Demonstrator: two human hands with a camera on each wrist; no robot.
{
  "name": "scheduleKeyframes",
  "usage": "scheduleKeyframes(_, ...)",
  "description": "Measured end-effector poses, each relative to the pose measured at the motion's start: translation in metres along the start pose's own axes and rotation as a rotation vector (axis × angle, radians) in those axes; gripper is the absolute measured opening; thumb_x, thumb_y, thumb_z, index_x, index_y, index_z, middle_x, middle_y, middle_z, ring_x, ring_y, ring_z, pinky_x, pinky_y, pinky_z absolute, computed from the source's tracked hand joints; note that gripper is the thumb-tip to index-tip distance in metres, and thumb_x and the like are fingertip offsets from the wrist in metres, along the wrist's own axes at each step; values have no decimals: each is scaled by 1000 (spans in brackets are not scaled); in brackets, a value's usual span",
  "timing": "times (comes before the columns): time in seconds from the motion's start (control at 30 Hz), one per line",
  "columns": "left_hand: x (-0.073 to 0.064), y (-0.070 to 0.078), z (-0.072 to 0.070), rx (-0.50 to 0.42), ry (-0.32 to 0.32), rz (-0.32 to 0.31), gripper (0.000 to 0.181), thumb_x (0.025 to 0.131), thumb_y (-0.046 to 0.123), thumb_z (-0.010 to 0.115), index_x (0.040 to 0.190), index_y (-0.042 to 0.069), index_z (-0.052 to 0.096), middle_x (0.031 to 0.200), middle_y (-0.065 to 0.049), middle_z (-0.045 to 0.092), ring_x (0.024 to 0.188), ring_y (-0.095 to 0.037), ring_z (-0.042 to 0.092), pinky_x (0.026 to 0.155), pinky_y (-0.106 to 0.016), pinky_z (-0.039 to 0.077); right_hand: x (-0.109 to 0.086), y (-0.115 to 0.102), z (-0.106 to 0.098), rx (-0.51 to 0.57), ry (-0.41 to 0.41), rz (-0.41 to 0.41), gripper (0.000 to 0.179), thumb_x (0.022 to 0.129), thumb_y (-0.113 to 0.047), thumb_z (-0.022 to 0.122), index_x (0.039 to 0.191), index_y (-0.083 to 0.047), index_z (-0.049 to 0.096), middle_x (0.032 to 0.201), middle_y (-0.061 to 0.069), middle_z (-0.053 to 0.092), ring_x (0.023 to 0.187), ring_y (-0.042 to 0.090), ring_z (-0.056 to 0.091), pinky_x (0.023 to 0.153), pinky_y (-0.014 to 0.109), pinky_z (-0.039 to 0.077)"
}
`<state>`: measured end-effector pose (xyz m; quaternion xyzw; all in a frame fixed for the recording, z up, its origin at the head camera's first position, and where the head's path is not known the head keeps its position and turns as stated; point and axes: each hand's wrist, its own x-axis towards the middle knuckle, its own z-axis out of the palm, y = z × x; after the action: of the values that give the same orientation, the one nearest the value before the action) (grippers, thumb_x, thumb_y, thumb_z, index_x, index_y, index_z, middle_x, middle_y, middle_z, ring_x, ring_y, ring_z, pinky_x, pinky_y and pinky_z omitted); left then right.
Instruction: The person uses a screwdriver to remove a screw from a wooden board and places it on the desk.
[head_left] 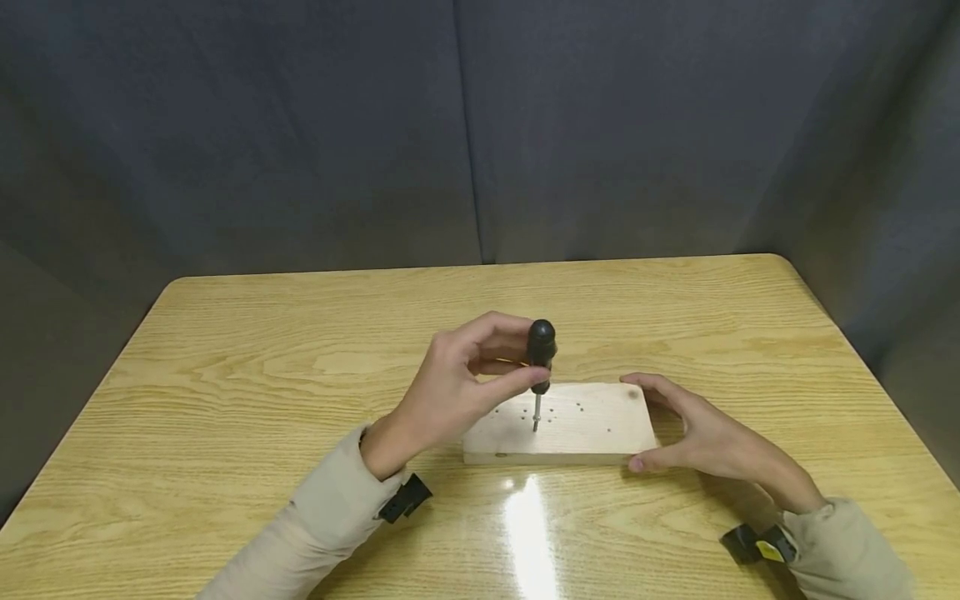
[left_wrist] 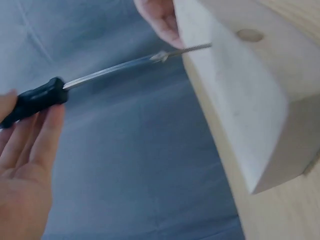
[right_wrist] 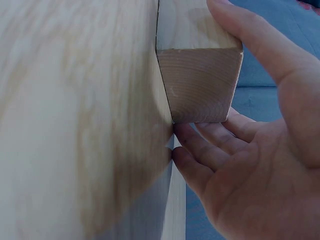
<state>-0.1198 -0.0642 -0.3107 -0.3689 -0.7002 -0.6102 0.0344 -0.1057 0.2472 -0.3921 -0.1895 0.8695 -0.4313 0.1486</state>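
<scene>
A pale rectangular wooden block (head_left: 564, 425) lies flat near the middle of the light oak-grain bench (head_left: 225, 375), its top dotted with small drilled holes. A screwdriver with a black rounded handle and thin steel shaft (head_left: 540, 354) stands upright on the block, its tip set among the holes. The left hand (head_left: 457, 387) pinches the handle between thumb and curled fingers (head_left: 491, 327), the palm turned toward the tool. In the left wrist view the shaft (left_wrist: 130, 64) runs from the black handle to the block's face (left_wrist: 235, 95). The right hand (head_left: 701, 433) braces the block's right end, thumb along the near edge and straight fingers (right_wrist: 205, 150) touching the end grain (right_wrist: 200, 82), nothing gripped. Beige sleeves (head_left: 330, 508) cover both forearms.
</scene>
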Motion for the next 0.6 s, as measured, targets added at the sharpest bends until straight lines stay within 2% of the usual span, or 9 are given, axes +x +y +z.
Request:
scheduleKeyframes(0.13,5,9,-5,54,-50,-116,40,85,-1,75,124,0,63,106,-17,74,94,-21,73,81,-27,63,0,1,0,6,-3,2,92,75,-28,88,148,-7,36,148,23,45,138,47,39,109,69,32)
scheduleKeyframes(0.27,8,12,-7,98,-53,-154,38,85,2,76,121,1,66,101,-14,75,91,-18,73,79,-24,62,0,1,0,12,-4,4,92,74,-28,88,147,-6,37,147,23,45,138,47,39,109,69,31)
scheduleKeyframes(0.4,8,10,-5,94,-24,-124,32,82,1,78,113,-1,68,99,-14,74,87,-17,73,76,-25,63,0,1,0,12,-4,2,91,74,-28,88,147,-7,37,147,22,46,138,46,39,109,69,31)
scheduleKeyframes(0.6,7,7,-4,154,13,4,31,79,1,81,107,-1,68,95,-14,74,82,-18,73,74,-24,63,1,0,0,18,-4,-6,91,75,-28,88,147,-7,37,146,21,47,137,45,40,109,68,31)
